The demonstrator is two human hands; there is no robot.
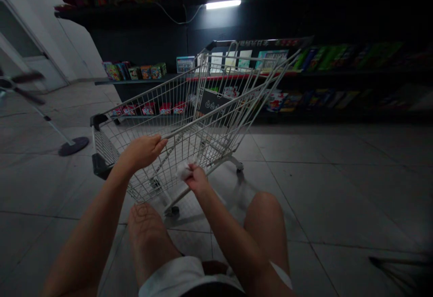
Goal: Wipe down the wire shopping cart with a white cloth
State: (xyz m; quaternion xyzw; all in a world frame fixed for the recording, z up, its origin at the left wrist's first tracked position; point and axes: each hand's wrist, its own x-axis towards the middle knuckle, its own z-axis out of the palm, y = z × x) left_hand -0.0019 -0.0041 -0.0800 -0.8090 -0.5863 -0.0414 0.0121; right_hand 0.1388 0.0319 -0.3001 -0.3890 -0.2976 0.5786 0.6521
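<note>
A wire shopping cart point(216, 121) stands in front of my knees, its handle at the upper right and its black-cornered front end at the left. My left hand point(144, 150) is closed around the near top rail of the basket. Lower and to the right, my right hand point(196, 177) pinches a crumpled white cloth point(184, 170) against the wires of the near side. It looks like a cloth or tissue; the exact kind is blurred. Inside the cart, a dark folding panel point(213, 103) with pale round symbols sits near the handle end.
Dark shelves point(142, 80) with boxes and books run behind the cart, under a lit tube lamp point(223, 4). A standing fan point(72, 146) with a round base is at the left. Dark thin legs point(389, 263) of some stand show at the lower right.
</note>
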